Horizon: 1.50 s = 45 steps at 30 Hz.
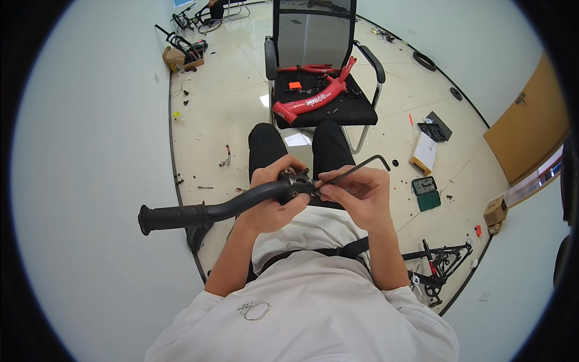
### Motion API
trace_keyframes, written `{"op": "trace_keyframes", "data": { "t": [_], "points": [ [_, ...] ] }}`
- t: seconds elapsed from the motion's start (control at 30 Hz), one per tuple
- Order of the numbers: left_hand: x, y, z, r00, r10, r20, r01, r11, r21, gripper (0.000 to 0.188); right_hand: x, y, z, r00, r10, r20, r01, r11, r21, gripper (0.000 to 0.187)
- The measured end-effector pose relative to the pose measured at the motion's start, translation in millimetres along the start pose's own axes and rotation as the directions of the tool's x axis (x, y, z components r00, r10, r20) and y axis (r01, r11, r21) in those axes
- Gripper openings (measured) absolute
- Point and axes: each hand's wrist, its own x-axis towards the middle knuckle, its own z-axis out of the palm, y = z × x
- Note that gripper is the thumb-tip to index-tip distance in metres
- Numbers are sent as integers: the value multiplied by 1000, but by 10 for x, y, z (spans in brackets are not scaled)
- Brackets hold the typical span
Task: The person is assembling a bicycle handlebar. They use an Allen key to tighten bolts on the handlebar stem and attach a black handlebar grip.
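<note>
- Bright, even indoor light; its source lies out of view.
- White glare patches (298, 140) shine on the glossy cream tiled floor (223, 117).
- The long dark left-hand baseboard (172, 145) bows outward; black vignetting swallows the corners.
- Far details look soft.

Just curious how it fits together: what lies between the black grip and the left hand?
The head view shows a curved black bar between the grip and left hand.

One handlebar (248, 201), one hex key (360, 165)
</note>
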Motion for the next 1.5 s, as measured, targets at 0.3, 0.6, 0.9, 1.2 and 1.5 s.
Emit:
{"op": "trace_keyframes", "data": {
  "t": [0.3,0.6,0.9,1.2,1.5],
  "points": [
    [-1,-32,16,1000,-29,-9,29,999,38,34,11,-52,73,999,-33,-7,32,994,-104,27],
    [6,48,38,996,-86,-28,88,993,84,36,30,22,60,993,-79,-83,38,911,-410,8],
    [12,20,76,999,-45,-24,49,982,182,32,40,-43,-69,992,-39,123,84,918,-389,7],
    [17,71,70,999,-30,-15,32,976,215,31,59,-33,-55,998,-41,40,56,876,-478,13],
    [-5,-10,117,1000,-8,-16,12,961,277,32,56,-143,-77,990,139,25,-97,801,-591,14]
  ]
}}
